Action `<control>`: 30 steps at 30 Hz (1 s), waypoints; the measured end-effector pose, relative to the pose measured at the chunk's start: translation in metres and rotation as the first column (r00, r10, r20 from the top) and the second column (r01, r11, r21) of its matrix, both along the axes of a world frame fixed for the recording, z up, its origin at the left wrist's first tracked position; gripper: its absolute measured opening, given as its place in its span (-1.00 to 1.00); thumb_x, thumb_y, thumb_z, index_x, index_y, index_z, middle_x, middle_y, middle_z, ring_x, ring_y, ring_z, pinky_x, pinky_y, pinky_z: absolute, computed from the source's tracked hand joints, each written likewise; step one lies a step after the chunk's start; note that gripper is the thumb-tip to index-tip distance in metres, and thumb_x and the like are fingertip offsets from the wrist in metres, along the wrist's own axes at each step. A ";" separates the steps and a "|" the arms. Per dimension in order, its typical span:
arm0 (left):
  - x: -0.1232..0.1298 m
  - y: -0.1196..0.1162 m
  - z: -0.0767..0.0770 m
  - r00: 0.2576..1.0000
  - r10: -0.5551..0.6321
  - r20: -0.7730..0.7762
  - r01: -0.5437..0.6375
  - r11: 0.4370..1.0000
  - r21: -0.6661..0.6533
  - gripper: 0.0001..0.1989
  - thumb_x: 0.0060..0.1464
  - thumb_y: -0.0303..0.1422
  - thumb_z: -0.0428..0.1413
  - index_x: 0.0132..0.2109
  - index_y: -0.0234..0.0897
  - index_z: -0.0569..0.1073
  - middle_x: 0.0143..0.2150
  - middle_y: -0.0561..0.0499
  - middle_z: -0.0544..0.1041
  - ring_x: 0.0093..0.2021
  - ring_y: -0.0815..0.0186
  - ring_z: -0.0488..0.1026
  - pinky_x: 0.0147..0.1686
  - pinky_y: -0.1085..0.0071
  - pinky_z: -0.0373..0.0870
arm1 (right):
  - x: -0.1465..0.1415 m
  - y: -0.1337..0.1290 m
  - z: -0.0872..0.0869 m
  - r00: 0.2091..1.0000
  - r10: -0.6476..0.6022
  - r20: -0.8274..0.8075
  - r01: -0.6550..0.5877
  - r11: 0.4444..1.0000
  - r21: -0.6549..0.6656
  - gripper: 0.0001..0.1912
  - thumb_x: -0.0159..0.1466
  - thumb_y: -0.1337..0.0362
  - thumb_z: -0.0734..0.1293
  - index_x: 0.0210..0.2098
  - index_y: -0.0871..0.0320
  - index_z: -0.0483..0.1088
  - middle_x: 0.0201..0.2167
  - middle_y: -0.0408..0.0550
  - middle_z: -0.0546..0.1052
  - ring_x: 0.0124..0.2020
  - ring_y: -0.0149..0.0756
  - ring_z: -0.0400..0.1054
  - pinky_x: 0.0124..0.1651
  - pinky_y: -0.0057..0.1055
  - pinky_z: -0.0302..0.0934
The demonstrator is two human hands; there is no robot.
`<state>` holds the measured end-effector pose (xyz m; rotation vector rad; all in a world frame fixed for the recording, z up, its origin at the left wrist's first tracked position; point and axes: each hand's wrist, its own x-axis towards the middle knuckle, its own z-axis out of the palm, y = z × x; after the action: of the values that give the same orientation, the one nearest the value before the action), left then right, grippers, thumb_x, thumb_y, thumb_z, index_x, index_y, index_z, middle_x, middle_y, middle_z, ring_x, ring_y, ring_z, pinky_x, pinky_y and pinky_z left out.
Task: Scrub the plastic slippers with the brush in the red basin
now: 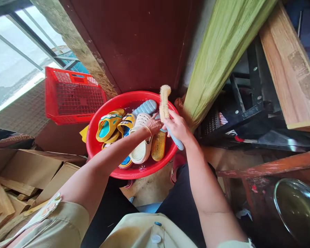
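Observation:
My right hand (177, 125) is closed around the light blue handle of a scrubbing brush (164, 100). Its cream bristles point up and away from me. Over the red basin (95, 160), my left hand (154, 125), with a bangle at the wrist, grips a light blue shoe (163, 128) mostly hidden by both hands. Just left of that hand lies a white clog (138, 151). Yellow clogs (109, 125) with teal insides sit at the basin's left. A grey-blue shoe (146, 107) rests at the back, and a yellow sole (158, 147) faces up at the right. Water surrounds the shoes.
Behind the basin on the left is a red plastic crate (76, 98). A dark red panel (142, 44) stands behind, beside a hanging green cloth (217, 58). Cardboard boxes (36, 165) with wood pieces are at left; a wooden bar (268, 167) and glossy round lid (297, 210) at right.

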<state>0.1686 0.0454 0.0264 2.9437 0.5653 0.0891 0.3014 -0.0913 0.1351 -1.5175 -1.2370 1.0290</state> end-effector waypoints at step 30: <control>-0.166 -0.003 0.051 -0.106 0.961 0.257 0.507 0.274 -0.817 -0.57 -0.06 -0.25 0.45 -0.04 -0.26 0.60 -0.12 0.00 0.67 -0.17 0.21 0.68 0.17 0.16 0.52 | -0.087 0.042 -0.053 0.806 -0.187 0.562 0.003 0.950 0.312 -0.31 0.36 0.12 0.24 0.45 0.12 0.18 0.14 0.15 0.59 -0.11 -0.03 0.60 -0.08 -0.16 0.51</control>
<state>0.0025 0.0429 0.0774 0.6397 0.7155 1.3652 0.2146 -0.0498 0.0824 -1.6890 -1.6295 0.2663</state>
